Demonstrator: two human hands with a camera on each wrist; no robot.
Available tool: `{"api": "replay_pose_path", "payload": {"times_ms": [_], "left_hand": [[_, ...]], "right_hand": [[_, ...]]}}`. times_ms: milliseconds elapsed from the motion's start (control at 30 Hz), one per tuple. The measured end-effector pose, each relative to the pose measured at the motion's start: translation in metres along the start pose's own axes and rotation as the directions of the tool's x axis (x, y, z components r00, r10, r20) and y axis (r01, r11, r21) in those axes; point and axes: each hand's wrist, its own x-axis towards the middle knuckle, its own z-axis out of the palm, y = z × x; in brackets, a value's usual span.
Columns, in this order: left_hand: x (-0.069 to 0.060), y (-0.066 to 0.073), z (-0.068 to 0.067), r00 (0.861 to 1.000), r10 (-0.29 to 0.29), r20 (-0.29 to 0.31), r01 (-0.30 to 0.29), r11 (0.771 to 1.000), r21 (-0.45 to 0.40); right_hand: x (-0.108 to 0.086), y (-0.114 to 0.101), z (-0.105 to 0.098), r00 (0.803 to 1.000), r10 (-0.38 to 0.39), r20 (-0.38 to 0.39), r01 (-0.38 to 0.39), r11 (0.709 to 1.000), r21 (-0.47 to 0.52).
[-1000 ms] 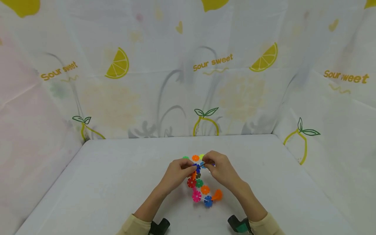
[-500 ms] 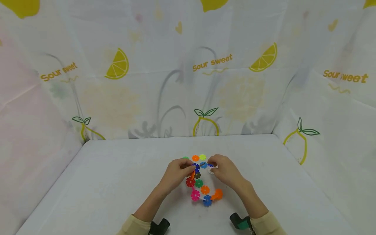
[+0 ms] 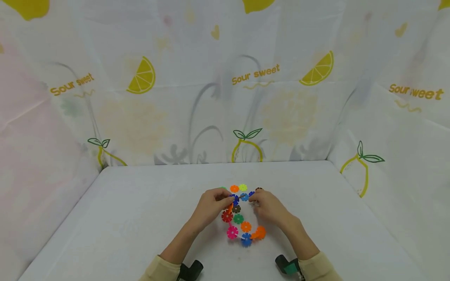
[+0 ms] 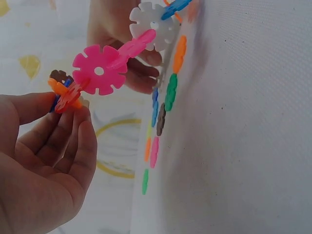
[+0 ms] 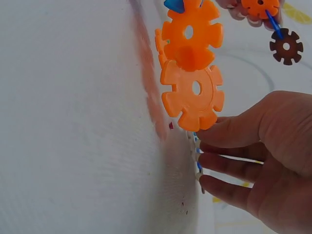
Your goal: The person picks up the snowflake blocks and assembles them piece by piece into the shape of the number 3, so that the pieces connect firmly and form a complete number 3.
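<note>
My left hand [image 3: 212, 203] pinches one end of a chain of interlocking plastic flower discs, held above the table. In the left wrist view a dark brown disc [image 4: 59, 76], a red disc [image 4: 69, 97] and orange and blue ones cluster at the fingertips. The chain runs on through a pink disc [image 4: 99, 70] and a white disc [image 4: 146, 14]. Its far end, in the right wrist view, has orange discs [image 5: 192, 97]. My right hand [image 3: 274, 208] reaches down among loose discs, beside a dark blue disc [image 3: 251, 194]. Its fingers look fairly straight; the orange disc hides the thumb tip.
Loose discs lie flat on the white table [image 3: 158, 218]: a green disc [image 3: 238, 219], an orange disc [image 3: 246, 226], a light blue disc [image 3: 244, 196], a yellow disc [image 3: 243, 187] and several others. A printed cloth [image 3: 211, 109] hangs around the back and sides.
My right hand has drawn away from the left hand's discs, moving right and down to the loose discs. The left hand stays nearly still; the chain's lower part has swung slightly left.
</note>
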Motion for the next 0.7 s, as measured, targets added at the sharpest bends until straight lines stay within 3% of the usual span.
{"api": "replay_pose_path", "payload": {"times_ms": [700], "left_hand": [[-0.0016, 0.0008, 0.001, 1.0, -0.005, 0.022, 0.005, 1.0, -0.013]], "right_hand": [[-0.0058, -0.0026, -0.0027, 0.997, 0.074, 0.038, -0.073, 0.997, -0.011]]}}
